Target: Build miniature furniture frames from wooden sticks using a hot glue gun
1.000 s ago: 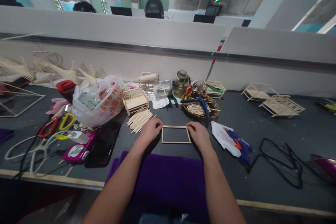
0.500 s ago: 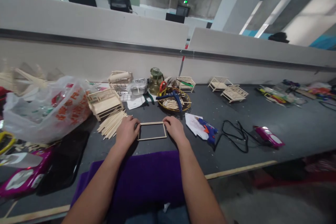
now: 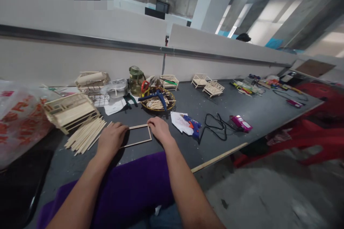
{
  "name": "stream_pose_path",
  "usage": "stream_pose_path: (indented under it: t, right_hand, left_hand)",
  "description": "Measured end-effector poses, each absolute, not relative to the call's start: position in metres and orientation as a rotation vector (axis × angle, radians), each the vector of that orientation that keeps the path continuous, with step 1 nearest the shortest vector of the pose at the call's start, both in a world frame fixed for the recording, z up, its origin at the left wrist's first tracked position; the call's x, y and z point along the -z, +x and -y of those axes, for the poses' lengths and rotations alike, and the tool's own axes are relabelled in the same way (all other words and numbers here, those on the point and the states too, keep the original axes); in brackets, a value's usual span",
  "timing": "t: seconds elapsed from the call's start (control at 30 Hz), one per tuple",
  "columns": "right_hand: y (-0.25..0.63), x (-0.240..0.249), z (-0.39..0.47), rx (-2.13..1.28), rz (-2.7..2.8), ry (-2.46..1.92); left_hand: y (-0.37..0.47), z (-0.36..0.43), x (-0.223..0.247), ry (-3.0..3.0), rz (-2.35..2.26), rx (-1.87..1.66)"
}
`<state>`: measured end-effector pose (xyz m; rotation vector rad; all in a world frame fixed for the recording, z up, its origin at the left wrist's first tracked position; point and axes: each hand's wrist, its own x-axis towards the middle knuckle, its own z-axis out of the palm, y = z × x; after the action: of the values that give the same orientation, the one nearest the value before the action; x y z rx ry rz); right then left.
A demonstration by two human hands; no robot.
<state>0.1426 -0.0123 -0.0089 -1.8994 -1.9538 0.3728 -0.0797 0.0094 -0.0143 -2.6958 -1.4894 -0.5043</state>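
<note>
A thin rectangular frame of wooden sticks (image 3: 136, 144) lies on the dark table between my hands. My left hand (image 3: 112, 136) has its fingers closed on the frame's left end and hides that side. With pinched fingers my right hand (image 3: 159, 128) holds the far right corner. Left of my left hand lies a fanned pile of loose wooden sticks (image 3: 85, 135). A blue glue gun (image 3: 192, 124) rests on white paper (image 3: 179, 122) to the right of my right hand.
Behind my hands stand a basket with sticks and a blue tool (image 3: 172, 104), a green-lidded jug (image 3: 135, 80) and a small wooden bed model (image 3: 71, 111). Two more models (image 3: 213, 88) sit farther right. A black cable (image 3: 217, 125) runs to a pink device (image 3: 241, 123).
The view has swung to the right, so the table's things appear farther left. My left hand now covers more of the frame's left end; my right hand keeps its corner.
</note>
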Motion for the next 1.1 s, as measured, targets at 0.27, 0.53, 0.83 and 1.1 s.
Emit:
stream_pose_path:
  t: [0.27,0.53,0.83,1.1]
  right_hand:
    - [0.144,0.012,0.013,-0.433,1.912,-1.852]
    - [0.148,0.018,0.009,-0.485,1.764,-1.909]
    - [0.146,0.019,0.01,-0.47,1.836,-1.916]
    - [0.145,0.02,0.011,-0.406,1.893,-1.918]
  left_hand:
    - [-0.074,0.001,0.008,-2.659,1.663,0.473]
    - [-0.075,0.004,0.011,-2.668,1.724,0.528]
    - [-0.076,0.007,0.01,-2.685,1.733,0.579]
    - [-0.076,0.007,0.011,-2.686,1.736,0.586]
